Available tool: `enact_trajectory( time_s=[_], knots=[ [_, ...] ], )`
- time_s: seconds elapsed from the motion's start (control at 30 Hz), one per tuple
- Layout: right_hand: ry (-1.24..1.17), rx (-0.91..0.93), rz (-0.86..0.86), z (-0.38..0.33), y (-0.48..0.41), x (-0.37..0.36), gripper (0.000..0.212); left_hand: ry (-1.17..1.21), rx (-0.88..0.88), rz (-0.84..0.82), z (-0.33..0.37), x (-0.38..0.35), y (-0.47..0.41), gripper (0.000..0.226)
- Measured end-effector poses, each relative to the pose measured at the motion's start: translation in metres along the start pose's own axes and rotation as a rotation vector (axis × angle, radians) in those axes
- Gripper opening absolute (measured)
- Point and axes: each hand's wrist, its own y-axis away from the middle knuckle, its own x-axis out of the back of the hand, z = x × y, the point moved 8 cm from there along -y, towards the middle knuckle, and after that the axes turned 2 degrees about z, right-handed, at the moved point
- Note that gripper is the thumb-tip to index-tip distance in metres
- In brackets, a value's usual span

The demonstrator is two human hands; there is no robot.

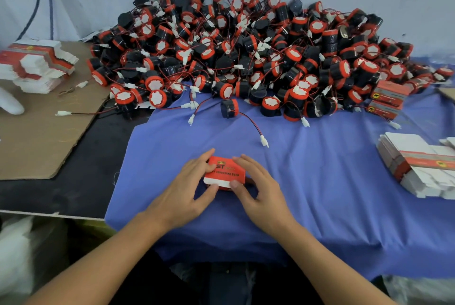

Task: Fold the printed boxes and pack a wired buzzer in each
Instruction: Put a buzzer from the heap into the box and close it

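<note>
Now the left hand (187,189) and right hand (258,191) pinch the red box (225,170) at lower middle. It may be empty; I cannot tell. Pressing too hard could squash it or pop its flap.

Packing workshop: buzzer heap (246,53), flat box stacks (37,66), cardboard-covered bench (37,137).

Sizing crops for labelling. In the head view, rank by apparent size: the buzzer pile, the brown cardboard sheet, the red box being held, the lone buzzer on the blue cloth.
1. buzzer pile
2. cardboard sheet
3. red box
4. lone buzzer; it lies farther from the camera than the box, so that gap is unsure.
</note>
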Motion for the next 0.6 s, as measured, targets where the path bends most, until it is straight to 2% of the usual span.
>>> enact_trajectory(
  time_s=[0.07,0.17,0.27,0.43,0.6],
  knots=[
    [0.08,0.029,-0.013,-0.002,0.001,-0.003,0.046,0.008,-0.013,0.037,0.001,0.002,0.0,0.06],
    [0.146,0.046,-0.03,-0.006,0.002,-0.005,0.044,0.006,-0.059,0.084,0.005,0.007,0.0,0.044],
    [0.187,0.07,-0.028,-0.01,0.002,-0.005,0.039,-0.021,-0.095,0.107,0.009,0.009,0.001,0.037],
    [0.231,0.066,0.003,-0.013,0.003,-0.005,0.035,-0.037,-0.09,0.114,0.011,0.01,0.002,0.039],
    [0.277,0.062,0.004,-0.016,0.007,-0.007,0.041,-0.02,-0.053,0.122,0.005,0.01,0.003,0.036]
  ],
)
